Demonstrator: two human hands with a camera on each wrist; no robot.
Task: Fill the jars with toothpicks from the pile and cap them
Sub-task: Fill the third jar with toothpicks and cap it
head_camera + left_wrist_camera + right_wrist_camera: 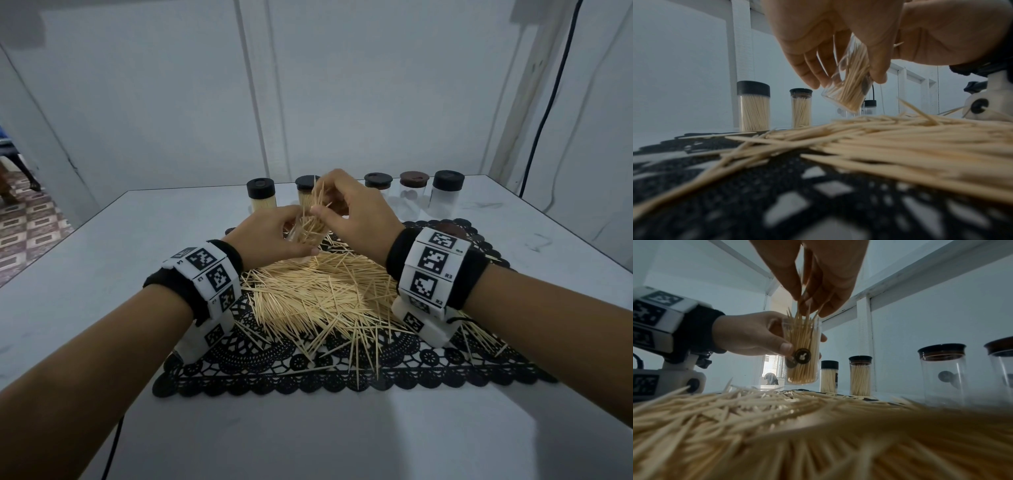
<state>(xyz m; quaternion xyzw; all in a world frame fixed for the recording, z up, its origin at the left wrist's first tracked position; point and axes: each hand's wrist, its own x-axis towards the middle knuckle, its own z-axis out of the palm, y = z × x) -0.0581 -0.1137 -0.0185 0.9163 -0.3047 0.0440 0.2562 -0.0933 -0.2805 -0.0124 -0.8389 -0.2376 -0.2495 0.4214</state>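
Toothpicks [803,331] stand in a clear uncapped jar [802,353] gripped by the left hand [270,236] above the pile [318,294] on a black lace mat [274,366]. Right hand [356,212] pinches a bunch at its mouth.

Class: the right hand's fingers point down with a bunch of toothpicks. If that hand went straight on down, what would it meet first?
Most likely the open mouth of the clear jar held by the left hand directly beneath the right hand; its pinched toothpicks already reach into it.
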